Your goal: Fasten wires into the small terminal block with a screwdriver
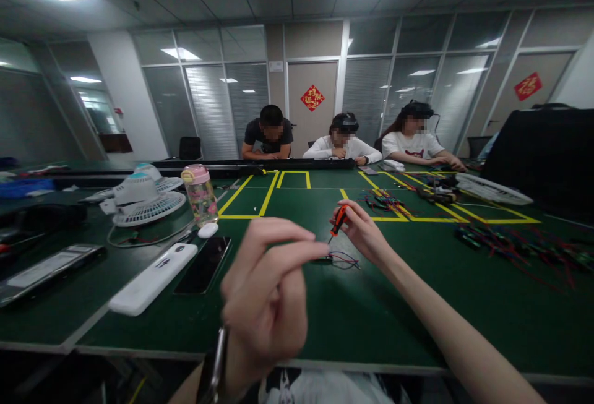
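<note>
My right hand [364, 231] is closed round a small orange-handled screwdriver [339, 219], its tip pointing down at a small dark part with thin wires [341, 260] on the green table [417, 305]. My left hand [266, 296] is raised close to the camera, fingers pinched together near that part's left end; I cannot make out whether anything is between them. A strap hangs at my left wrist.
To the left lie a white power bank [153, 277], a black phone [204, 263], another phone [44, 271], a white mouse [208, 229], a pink-lidded bottle [200, 193] and white fans [142, 200]. Wire bundles [520, 246] lie right. Three people sit across the table.
</note>
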Tool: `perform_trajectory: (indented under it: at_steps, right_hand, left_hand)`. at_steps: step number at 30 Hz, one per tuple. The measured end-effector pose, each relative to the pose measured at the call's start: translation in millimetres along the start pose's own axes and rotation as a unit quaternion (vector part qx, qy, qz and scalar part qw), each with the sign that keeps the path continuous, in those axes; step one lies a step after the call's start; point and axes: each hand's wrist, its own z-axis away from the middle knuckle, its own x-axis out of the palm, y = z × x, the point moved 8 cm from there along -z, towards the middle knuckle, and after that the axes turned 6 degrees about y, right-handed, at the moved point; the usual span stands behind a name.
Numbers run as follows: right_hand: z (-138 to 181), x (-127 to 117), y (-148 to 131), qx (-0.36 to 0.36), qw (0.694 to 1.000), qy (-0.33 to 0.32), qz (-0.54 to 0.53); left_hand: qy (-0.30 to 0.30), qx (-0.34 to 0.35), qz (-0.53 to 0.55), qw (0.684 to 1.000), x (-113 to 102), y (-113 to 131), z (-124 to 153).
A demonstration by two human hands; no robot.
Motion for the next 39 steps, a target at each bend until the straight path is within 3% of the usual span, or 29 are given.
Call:
perform_trajectory:
  at_steps: [2,5,7,9,12,16,23,34,39]
  right_hand:
    - [0,1,-1,-0.002,1.0,0.003,-0.004]
    - [0,1,-4,-0.02,1.0,0.016,0.009]
    - [-1,0,-6,-0.033,0.999,0.029,0.027]
    - [-1,-1,-7,-0.039,0.998,0.037,0.041]
    - [0,-1,-7,-0.037,0.998,0.037,0.044]
    - [0,0,-7,-0.027,0.998,0.034,0.038]
    - [-1,1,-5,-0.025,0.999,0.032,0.035]
    - [0,8,-11,-0.033,0.999,0.016,0.012]
    - [-2,4,-11,-0.043,0.997,0.037,0.046]
  left_hand:
    - [-0.12,-0.049,-0.022,0.991,50,-35,-26]
    - [-0.362,-0.103,-0.05,0.925,118,-90,-12]
    - [-0.456,-0.131,-0.037,0.88,141,-118,14]
    - [-0.496,-0.162,0.008,0.853,152,-138,37]
    - [-0.502,-0.208,0.052,0.838,159,-156,60]
    - [-0.476,-0.219,0.057,0.85,162,-162,73]
    - [-0.412,-0.25,0.076,0.873,163,-168,82]
    - [-0.39,-0.253,0.069,0.883,163,-168,83]
    - [-0.391,-0.251,0.07,0.883,163,-167,83]
